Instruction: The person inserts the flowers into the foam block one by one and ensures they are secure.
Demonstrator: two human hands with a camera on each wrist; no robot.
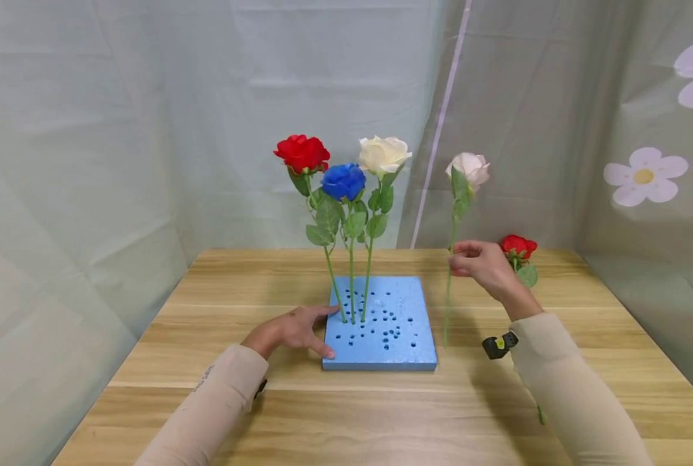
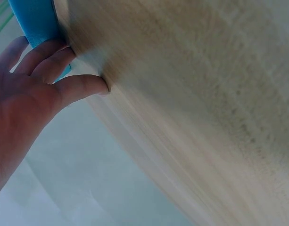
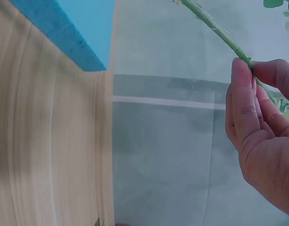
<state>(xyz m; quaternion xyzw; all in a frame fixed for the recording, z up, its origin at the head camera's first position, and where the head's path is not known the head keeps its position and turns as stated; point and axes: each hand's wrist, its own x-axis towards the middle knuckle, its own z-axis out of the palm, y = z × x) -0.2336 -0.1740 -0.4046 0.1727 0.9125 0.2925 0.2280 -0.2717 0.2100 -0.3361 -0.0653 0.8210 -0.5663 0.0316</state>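
Observation:
In the head view, my right hand pinches a pale pink artificial rose by its green stem, upright to the right of a blue foam block. Thumb and fingertips meet on the stem in the right wrist view. At the block's left edge rests my left hand, fingers and thumb spread along its side; the left wrist view shows the fingers fairly straight. A red rose, a blue rose and a cream rose stand in the block's holes.
Another red rose lies on the wooden table at the right, its stem partly hidden under my right forearm. Many small holes dot the block's top. A pale fabric curtain hangs behind the table, with printed flowers on the right.

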